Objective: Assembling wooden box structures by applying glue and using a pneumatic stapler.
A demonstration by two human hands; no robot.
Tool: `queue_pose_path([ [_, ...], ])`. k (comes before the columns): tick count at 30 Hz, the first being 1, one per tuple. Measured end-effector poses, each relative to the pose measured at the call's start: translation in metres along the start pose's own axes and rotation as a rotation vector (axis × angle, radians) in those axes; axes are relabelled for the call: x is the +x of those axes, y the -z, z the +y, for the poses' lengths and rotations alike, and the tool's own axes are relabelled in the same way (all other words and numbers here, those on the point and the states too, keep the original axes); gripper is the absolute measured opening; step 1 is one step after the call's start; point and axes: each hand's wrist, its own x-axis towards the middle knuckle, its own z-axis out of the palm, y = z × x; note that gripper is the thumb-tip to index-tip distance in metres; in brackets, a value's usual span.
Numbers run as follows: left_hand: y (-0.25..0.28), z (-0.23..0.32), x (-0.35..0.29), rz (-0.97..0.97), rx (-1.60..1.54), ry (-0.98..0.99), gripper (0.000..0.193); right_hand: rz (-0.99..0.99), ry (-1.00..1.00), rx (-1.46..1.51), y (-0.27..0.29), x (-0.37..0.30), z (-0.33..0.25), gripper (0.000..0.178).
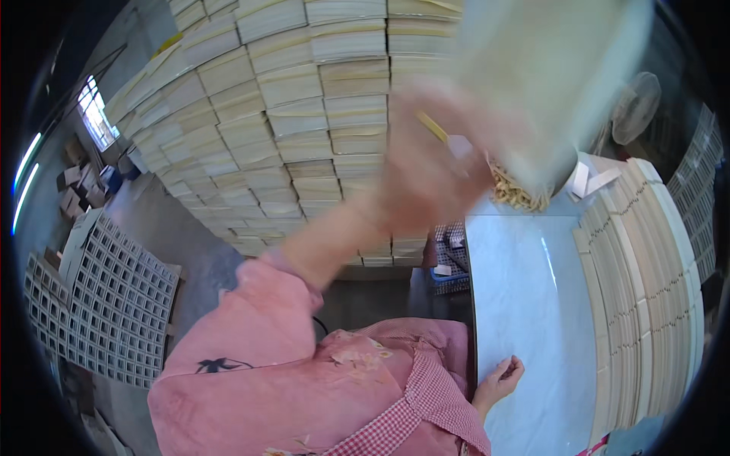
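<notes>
My left hand, raised in front of a wall of stacked bundles, is smeared by motion. It appears closed on the edge of a large pale slab-like thing, also blurred, whose kind I cannot make out. A narrow yellow and white patch shows between the fingers; whether it is held or lies behind is unclear. Low at the near left edge of the pale blue-white table, my right hand has its fingers curled in, and nothing shows in them. Tan loops like rubber bands lie heaped beyond the table's far end.
Tall stacks of cream bundles stand ahead. Long rows of cream boards or cards line the table's right side. A blue crate sits left of the table. Gridded stacks stand far left; a fan is at the back right.
</notes>
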Motion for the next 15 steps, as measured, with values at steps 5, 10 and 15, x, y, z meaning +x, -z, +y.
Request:
queue_pose_path([
  [5, 0.104, -0.108, 0.089, 0.051, 1.181, 0.035, 0.04, 0.024, 0.012, -0.016, -0.001, 0.001, 0.006, 0.027],
  [10, 0.179, -0.365, 0.032, -0.082, 1.783, -0.455, 0.037, 0.015, 0.035, -0.077, -0.001, -0.003, -0.011, 0.026],
  [15, 0.236, -0.559, 0.019, -0.275, 2.448, -1.224, 0.034, -0.054, 0.074, -0.04, -0.002, 0.005, -0.002, 0.025],
])
